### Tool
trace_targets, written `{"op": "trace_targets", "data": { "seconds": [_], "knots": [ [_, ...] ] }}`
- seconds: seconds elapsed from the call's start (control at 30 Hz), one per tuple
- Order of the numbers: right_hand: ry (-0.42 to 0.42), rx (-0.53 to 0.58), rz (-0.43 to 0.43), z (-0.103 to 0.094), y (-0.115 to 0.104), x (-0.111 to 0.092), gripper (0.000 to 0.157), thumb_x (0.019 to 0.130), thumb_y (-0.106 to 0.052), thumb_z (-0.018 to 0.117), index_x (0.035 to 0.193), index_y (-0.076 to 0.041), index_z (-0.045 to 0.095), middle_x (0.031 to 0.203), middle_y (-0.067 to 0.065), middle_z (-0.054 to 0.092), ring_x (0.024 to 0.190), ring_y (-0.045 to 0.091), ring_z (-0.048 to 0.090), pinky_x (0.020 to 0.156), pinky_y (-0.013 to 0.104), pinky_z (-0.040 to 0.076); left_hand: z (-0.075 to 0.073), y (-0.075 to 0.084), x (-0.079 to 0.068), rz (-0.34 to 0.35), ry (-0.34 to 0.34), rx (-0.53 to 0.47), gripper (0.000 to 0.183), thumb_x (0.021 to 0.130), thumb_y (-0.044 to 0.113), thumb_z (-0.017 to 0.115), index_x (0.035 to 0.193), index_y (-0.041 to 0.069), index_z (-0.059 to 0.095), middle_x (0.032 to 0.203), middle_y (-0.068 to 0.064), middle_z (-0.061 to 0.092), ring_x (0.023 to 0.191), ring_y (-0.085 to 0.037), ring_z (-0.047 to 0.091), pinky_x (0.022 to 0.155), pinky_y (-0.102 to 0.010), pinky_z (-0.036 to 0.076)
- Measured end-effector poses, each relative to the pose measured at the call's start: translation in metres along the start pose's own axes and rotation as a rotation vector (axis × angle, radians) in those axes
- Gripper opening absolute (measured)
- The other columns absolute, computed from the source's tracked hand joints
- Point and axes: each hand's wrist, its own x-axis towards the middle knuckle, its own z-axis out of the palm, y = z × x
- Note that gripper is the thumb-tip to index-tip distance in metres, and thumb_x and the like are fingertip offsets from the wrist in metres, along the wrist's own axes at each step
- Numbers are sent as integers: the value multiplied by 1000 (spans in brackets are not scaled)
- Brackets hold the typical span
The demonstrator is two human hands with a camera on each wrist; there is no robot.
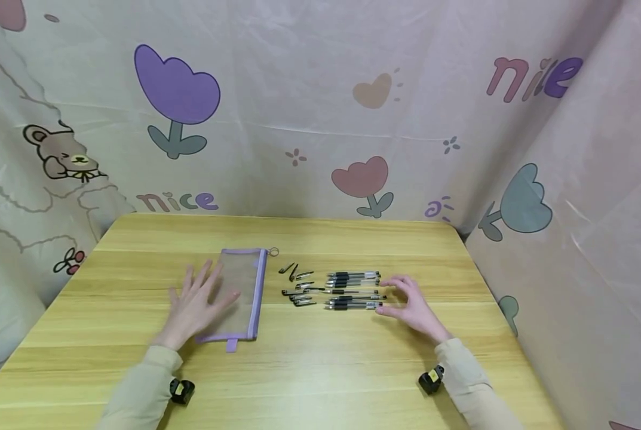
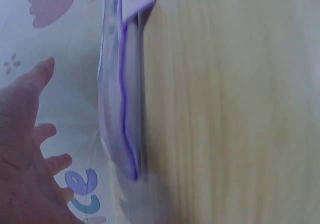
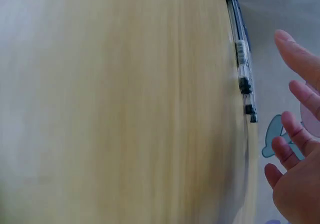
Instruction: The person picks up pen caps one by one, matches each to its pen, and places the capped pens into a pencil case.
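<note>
A mesh zipper pouch [image 1: 236,292] with purple edging lies flat on the left half of the table. My left hand [image 1: 193,304] hovers over its left side, fingers spread and holding nothing; the left wrist view shows the pouch [image 2: 117,94] from its edge. Several clear gel pens [image 1: 352,291] with black grips lie in a stack of rows at the centre right. Beside their back ends is my right hand [image 1: 411,304], fingers apart with nothing in them. The right wrist view shows the pens [image 3: 242,59] next to the spread fingers. Several black pen caps [image 1: 301,292] lie between pouch and pens.
The wooden table [image 1: 320,376] ends at a printed curtain [image 1: 277,107] behind, with more curtain along both sides. A small metal ring [image 1: 273,252] sits at the pouch's far right corner, and a purple tab [image 1: 231,345] sticks out at its near edge.
</note>
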Motion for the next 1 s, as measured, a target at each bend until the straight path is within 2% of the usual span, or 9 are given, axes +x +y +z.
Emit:
{"op": "trace_targets", "data": {
  "seconds": [0.13,0.3,0.47,0.6,0.8,1.0],
  "knots": [
    [-20,5,-32,4,-1,1,51,74,-23,88,118,-7,68,118,11,63,111,31,58,102,56,47,8,10,-2,36,27,-29,86,95,60,54,160,15,23,167,-21,19,151,-56,6,110,-84,0],
    [-45,-26,-32,9,-3,5,44,73,-26,89,111,-11,71,111,2,68,107,22,59,100,43,48,20,24,-3,127,97,-59,82,91,54,65,155,11,36,162,-23,31,150,-55,16,114,-79,10],
    [-71,-61,-24,16,-8,8,35,72,-26,89,102,-17,73,108,0,67,109,23,55,103,53,42,27,36,-3,197,146,-98,79,88,48,71,150,7,44,154,-24,42,147,-54,26,117,-73,16],
    [-88,-68,-24,20,-9,10,29,73,-27,89,97,-18,74,105,-1,66,111,24,52,105,60,36,31,44,-4,210,139,-157,79,86,48,74,148,7,47,151,-23,46,145,-52,30,116,-73,18],
    [-68,-51,-25,25,-6,13,25,73,-24,89,93,-20,75,99,-3,64,108,23,51,107,59,31,37,54,-3,188,68,-241,82,85,50,75,149,9,45,154,-21,43,146,-47,31,114,-73,26],
    [-52,-64,-15,29,-4,15,23,72,-23,89,91,-21,76,99,-3,61,107,22,48,102,52,27,44,63,-4,221,74,-263,80,84,45,78,146,7,48,152,-23,45,143,-47,35,112,-72,31]
  ]
}}
